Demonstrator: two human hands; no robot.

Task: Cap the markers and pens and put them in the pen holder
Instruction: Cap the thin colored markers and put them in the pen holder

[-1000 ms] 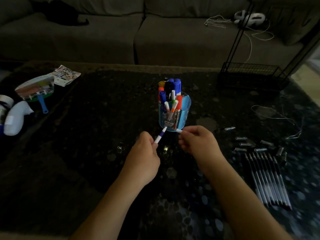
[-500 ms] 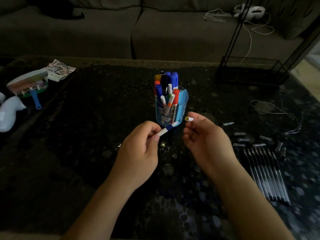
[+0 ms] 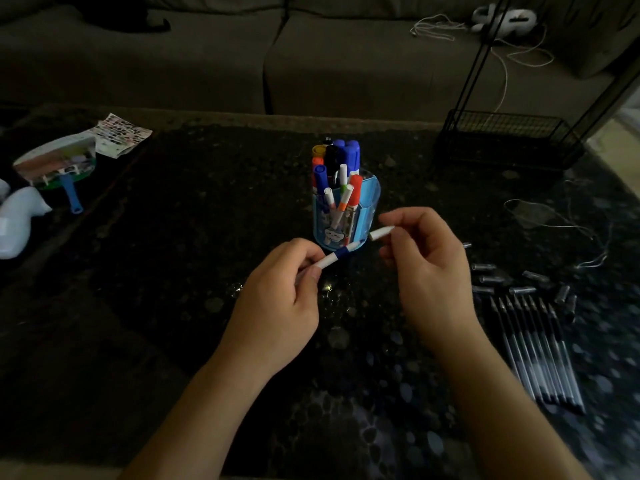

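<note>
marker (image 3: 337, 257) uncapped, gripped in left hand (image 3: 277, 299), at 6 o'clock of pen holder (image 3: 367, 216) | cap (image 3: 381, 233) pinched in right hand (image 3: 426, 271), just off marker tip, not on | holder mid-bench (image 3: 207, 237), many markers in, apparently capped | left: row of pens (image 3: 536, 348), loose caps (image 3: 502, 278) at 4 o'clock, likely uncapped

A grey sofa (image 3: 207, 64) fills the top of the frame, with a dark shape (image 3: 117, 15) at upper left and a white object (image 3: 502, 19) trailing a white cable (image 3: 505, 67) at upper right. Below lies a dark speckled table (image 3: 207, 220). At right stand a black wire basket (image 3: 502, 140) and a thin cord (image 3: 561, 220). At left lie a printed sheet (image 3: 121, 133), a flat item with a blue handle (image 3: 59, 161) and a white plastic piece (image 3: 19, 220).
</note>
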